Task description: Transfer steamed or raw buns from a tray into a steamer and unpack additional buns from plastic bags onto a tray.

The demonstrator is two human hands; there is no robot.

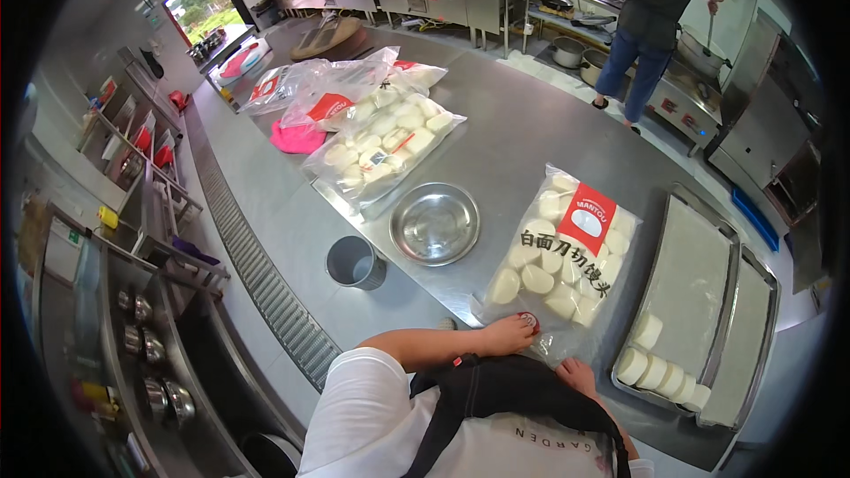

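A clear plastic bag of white mantou buns (554,265), bearing a red label and dark printing, lies flat on the stainless steel table (505,126) before me. My left hand (510,335) grips its near end beside a small round red mark, fingers curled over the film. At the near right corner of the same bag, my right hand (576,375) holds the loose film; the black apron (518,385) partly covers that hand and wrist. To the right, a shallow metal tray (690,252) has several cut buns (654,372) lined up at its near end.
A second tray (747,318) adjoins the first. Left of the bag stands a round steel bowl (435,224), with a grey bin (356,263) below the table edge. Farther off lie more bagged buns (392,139) and a pink cloth (297,137). A person (644,26) stirs a pot at the stove.
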